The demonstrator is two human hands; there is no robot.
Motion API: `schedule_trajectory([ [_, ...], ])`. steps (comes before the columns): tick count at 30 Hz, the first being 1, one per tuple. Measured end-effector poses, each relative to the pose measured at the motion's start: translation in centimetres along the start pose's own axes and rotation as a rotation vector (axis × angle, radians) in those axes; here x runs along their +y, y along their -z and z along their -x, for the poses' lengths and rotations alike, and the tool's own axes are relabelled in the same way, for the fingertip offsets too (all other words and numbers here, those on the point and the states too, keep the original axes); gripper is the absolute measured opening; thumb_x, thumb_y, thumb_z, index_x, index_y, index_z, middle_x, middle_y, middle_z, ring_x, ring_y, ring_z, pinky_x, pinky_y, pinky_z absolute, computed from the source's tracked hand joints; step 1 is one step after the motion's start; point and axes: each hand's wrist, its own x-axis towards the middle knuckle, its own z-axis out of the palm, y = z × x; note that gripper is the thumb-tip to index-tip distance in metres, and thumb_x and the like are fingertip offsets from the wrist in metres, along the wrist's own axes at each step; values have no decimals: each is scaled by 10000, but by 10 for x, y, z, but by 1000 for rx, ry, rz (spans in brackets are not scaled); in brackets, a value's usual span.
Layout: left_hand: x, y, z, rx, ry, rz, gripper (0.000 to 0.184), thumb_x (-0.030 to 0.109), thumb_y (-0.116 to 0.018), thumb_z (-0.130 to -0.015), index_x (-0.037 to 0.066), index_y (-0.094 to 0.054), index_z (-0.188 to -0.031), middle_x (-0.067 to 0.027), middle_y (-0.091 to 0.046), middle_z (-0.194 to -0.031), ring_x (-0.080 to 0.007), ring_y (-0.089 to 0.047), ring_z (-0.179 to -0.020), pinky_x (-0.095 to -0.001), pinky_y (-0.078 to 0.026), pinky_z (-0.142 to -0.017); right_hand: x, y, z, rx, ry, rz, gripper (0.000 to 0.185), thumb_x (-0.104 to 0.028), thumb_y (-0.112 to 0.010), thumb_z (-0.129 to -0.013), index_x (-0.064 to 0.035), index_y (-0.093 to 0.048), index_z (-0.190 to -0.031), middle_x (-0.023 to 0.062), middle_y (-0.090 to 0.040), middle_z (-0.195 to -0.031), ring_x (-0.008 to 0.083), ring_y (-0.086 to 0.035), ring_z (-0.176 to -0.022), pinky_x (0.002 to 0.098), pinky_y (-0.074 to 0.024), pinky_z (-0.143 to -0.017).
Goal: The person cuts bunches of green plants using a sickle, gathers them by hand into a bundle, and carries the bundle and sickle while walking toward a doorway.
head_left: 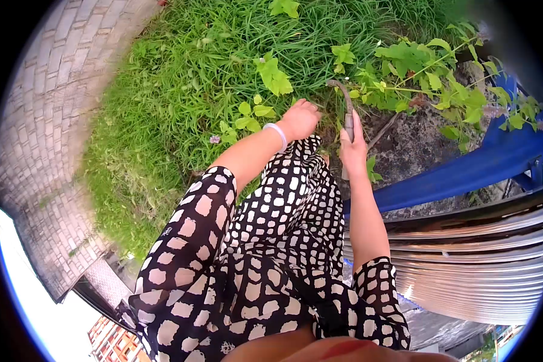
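My right hand (354, 148) is closed around the handle of a small sickle (347, 99), whose curved, rusty-brown blade points up and bends to the left over the plants. To its left, my left hand (300, 119), with a pale bracelet (277, 136) at the wrist, is curled with its knuckles up at the edge of the tall green grass (205, 78). Its fingertips are hidden, so I cannot see what is in them. Broad-leaved weeds (274, 73) stand just beyond the left hand. A leafy branch (416, 78) spreads to the right of the blade.
A blue metal bar (464, 172) runs along the right, above corrugated metal sheeting (482, 265). Bare, rough ground (413, 145) lies between bar and weeds. On the left is a brick pavement (48, 102). The patterned black-and-white clothing (283, 205) hangs close to both hands.
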Motion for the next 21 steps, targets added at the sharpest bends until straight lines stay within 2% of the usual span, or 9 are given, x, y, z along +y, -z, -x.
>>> schedule_trajectory([
  [3,-31,-30,-37,-112,-20,-254,304,233,-582,-770,83,-614,-1033,-94,-575,-1101,-261,-435,-1188,-491,-172,-1085,18,-22,-30,-2,9,5,546,-114,-514,-884,-216,-315,-1382,133,-492,-1289,244,-513,-1131,302,-385,-926],
  [6,-82,-49,-48,-138,-13,-406,532,346,-665,-718,129,-552,-1190,-90,-405,-1358,-316,-188,-1350,-635,-84,-1044,52,-35,-51,34,134,51,541,-127,-512,-885,-209,-316,-1382,125,-493,-1291,240,-522,-1120,304,-394,-915],
  [8,-119,-49,-43,-200,234,-447,680,403,-682,-712,165,-448,-1304,-78,-274,-1446,-339,-98,-1369,-679,-88,-1012,70,-36,-62,61,162,105,543,-130,-513,-885,-207,-312,-1384,124,-507,-1274,241,-532,-1102,304,-400,-906],
  [10,-168,-55,-22,-323,453,-569,706,397,-640,-774,208,-327,-1379,-68,-209,-1472,-355,-85,-1367,-684,-118,-1004,73,-36,-66,68,52,32,529,-118,-511,-898,-195,-314,-1383,129,-548,-1216,208,-556,-1042,295,-410,-888],
  [12,-208,-59,19,-405,638,-454,653,342,-570,-843,244,-252,-1405,-31,-190,-1481,-318,-97,-1372,-678,-145,-1005,80,-38,-70,86,17,44,524,-111,-511,-899,-187,-318,-1380,134,-551,-1212,198,-557,-1046,292,-415,-879],
  [14,-248,-88,63,-416,629,-420,610,299,-502,-888,258,-201,-1417,9,-181,-1484,-271,-106,-1376,-673,-152,-1009,71,-45,-68,111,54,87,527,-109,-518,-895,-187,-321,-1379,137,-553,-1208,208,-562,-1046,302,-424,-876],
  [18,-249,-131,81,-405,735,-187,643,307,-513,-868,236,-194,-1422,2,-169,-1488,-261,-129,-1373,-658,-131,-1028,74,-51,-55,0,233,201,539,-112,-534,-882,-187,-328,-1374,146,-568,-1172,248,-578,-1025,318,-448,-857],
  [20,-227,-119,63,-449,771,-176,681,351,-567,-810,197,-268,-1402,-49,-234,-1467,-284,-163,-1363,-623,-128,-1046,88,-54,-43,-183,255,380,561,-143,-537,-871,-281,-320,-1370,160,-597,-968,351,-595,-861,389,-496,-743],
  [21,-215,-106,53,-353,758,-141,682,362,-587,-786,185,-307,-1383,-62,-264,-1452,-293,-177,-1358,-611,-131,-1049,96,-55,-39,-225,206,488,567,-161,-523,-878,-305,-292,-1376,166,-596,-945,359,-598,-831,411,-496,-724],
])
